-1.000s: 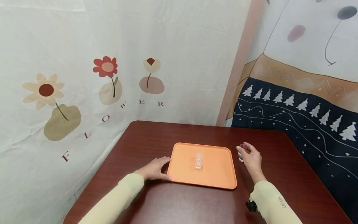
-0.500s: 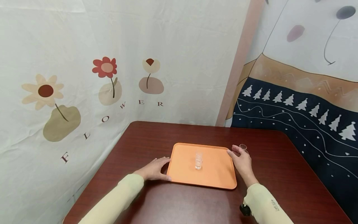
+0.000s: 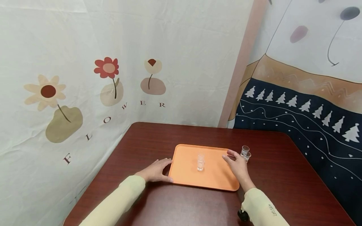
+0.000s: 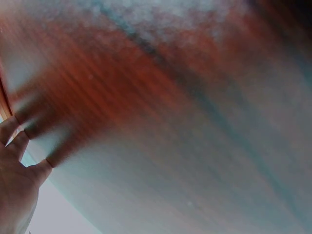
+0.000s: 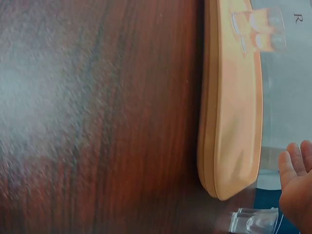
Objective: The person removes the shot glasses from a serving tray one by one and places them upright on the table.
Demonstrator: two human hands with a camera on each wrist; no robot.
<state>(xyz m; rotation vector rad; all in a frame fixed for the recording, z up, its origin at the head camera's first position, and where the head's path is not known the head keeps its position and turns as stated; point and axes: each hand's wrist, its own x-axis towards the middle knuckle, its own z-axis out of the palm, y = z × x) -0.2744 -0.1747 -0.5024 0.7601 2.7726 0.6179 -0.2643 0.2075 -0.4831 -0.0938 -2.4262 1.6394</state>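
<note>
My left hand (image 3: 154,171) rests at the left edge of an orange tray (image 3: 217,179), thumb spread from the fingers by the near left corner. Two clear shot glasses stand on the tray, a near one (image 3: 200,166) and one just behind it (image 3: 201,155). Over the tray's right side hovers my right hand (image 3: 238,168), thumb and fingers apart with nothing between them. Just right of it, two more shot glasses (image 3: 245,150) stand close together on the table. In the right wrist view these glasses (image 5: 253,222) lie below the tray's corner, beside my hand (image 5: 298,195).
The dark red-brown table (image 3: 181,204) extends around the tray on all sides. Behind it hangs a pale cloth (image 3: 186,62) printed with flowers and letters. A dark blue cloth (image 3: 294,125) with white trees hangs at the right.
My right hand has moved left, away from the two glasses on the table and over the tray's right side, leaving those glasses in plain view. The left hand has stayed in place.
</note>
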